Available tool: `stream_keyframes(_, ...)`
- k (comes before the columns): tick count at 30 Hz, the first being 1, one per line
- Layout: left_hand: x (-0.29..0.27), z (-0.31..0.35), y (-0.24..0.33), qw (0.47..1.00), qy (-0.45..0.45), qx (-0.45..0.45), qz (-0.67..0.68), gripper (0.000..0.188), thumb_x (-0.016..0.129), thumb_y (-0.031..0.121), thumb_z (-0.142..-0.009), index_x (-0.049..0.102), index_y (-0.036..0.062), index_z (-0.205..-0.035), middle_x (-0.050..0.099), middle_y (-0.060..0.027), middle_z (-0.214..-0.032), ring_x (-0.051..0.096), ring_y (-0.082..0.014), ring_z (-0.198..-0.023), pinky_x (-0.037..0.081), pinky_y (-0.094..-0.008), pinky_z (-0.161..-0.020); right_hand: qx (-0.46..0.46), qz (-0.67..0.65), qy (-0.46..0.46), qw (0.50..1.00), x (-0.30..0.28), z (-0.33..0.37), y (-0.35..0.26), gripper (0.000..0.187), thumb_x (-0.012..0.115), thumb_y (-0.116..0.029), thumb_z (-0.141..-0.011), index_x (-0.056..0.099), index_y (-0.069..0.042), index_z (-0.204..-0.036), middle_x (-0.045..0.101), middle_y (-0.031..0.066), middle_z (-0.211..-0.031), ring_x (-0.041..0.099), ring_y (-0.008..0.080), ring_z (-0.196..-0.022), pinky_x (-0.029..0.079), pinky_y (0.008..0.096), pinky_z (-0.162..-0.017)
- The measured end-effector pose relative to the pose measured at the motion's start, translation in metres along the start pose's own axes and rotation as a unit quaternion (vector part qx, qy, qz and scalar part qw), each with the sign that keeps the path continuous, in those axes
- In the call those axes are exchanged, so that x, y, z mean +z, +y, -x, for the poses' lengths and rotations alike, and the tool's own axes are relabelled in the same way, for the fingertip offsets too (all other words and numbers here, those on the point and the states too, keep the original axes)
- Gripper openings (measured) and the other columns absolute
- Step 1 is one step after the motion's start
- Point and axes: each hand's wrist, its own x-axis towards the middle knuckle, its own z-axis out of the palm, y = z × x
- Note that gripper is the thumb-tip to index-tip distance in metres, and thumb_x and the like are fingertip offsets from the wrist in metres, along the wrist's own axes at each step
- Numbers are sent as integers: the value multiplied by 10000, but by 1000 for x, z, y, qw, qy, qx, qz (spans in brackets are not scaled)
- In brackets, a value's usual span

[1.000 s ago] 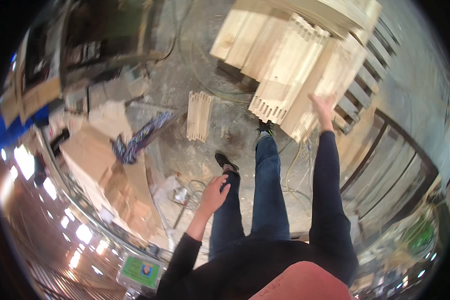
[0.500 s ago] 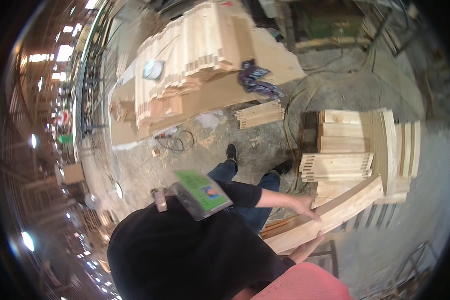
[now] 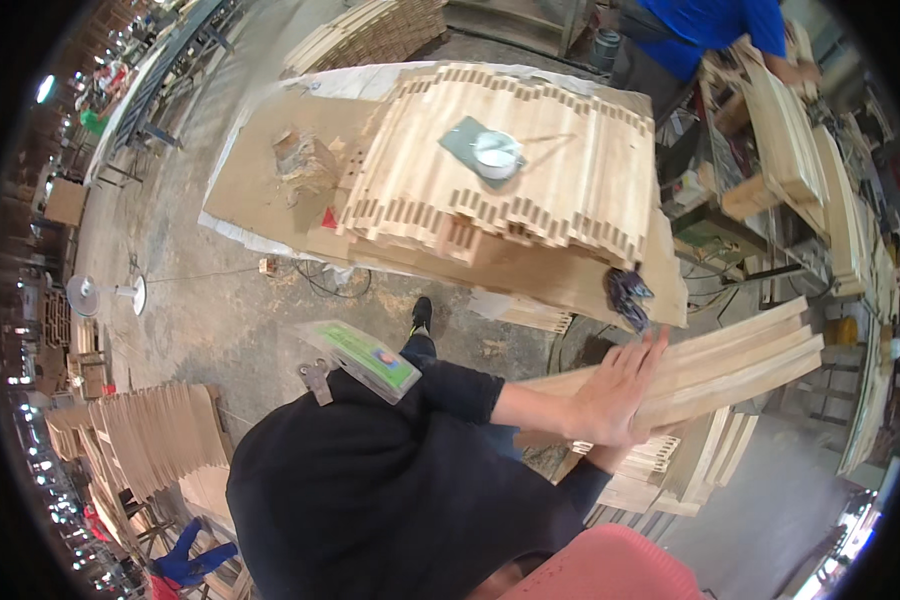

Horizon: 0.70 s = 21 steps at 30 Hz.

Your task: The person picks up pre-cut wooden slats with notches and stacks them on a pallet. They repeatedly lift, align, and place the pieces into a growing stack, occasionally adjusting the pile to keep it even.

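Several long, curved pale wooden boards point(image 3: 735, 372) lie side by side in a raised bundle at my right, reaching away from my body. My left hand point(image 3: 615, 395) is laid across the near part of the bundle. Its fingers stretch over the top and its thumb is at the lower edge, so it grips the boards. My right hand point(image 3: 610, 456) is at the underside of the same boards, behind the left one. Only its wrist shows, and its fingers are hidden.
A cardboard-covered platform point(image 3: 240, 200) bears a broad stack of slotted wooden pieces point(image 3: 570, 150), a white round container point(image 3: 498, 155) and a dark cloth point(image 3: 628, 297). More cut wood point(image 3: 705, 465) lies below the boards. A person in blue point(image 3: 710, 35) stands at a far-right bench.
The boards have swung forward and up, away from the wood pile at right. My left hand has moved over their top; my right fingers, visible before, are now hidden. My view has turned too.
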Motion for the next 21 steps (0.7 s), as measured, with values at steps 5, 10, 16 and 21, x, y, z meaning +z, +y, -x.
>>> stream_keyframes(5,-185,-16,-73,999,24,-30,10,1198,804,351,-675,99,-83,-1542,381,-315,-1393,419,-451,-1267,308,-521,-1110,69,-41,-102,992,177,-28,126,805,702,-395,-850,377,31,-1452,491,209,-1414,522,351,-1272,481,468,-1049)
stream_keyframes(10,-328,-15,-186,979,121,-163,0,1115,779,442,-784,152,-101,-1529,424,-287,-1369,375,-412,-1347,320,-485,-1146,153,112,-134,973,306,-40,250,628,639,-285,-865,491,58,-1370,586,214,-1319,613,324,-1162,526,434,-1004)
stream_keyframes(16,-437,16,-324,849,153,-286,418,730,633,398,-988,363,-77,-1472,533,-143,-1397,560,-202,-1229,468,-313,-1029,237,185,-240,923,422,-32,382,859,780,-86,-780,305,39,-1485,621,181,-1241,683,281,-1004,584,328,-844)
stream_keyframes(21,-479,9,-399,807,138,-293,493,536,619,308,-1006,476,8,-1427,585,-97,-1334,589,-147,-1159,504,-286,-959,103,480,-168,855,461,-39,464,1176,877,-257,-648,169,-70,-1568,461,269,-1331,506,390,-1230,489,452,-994)
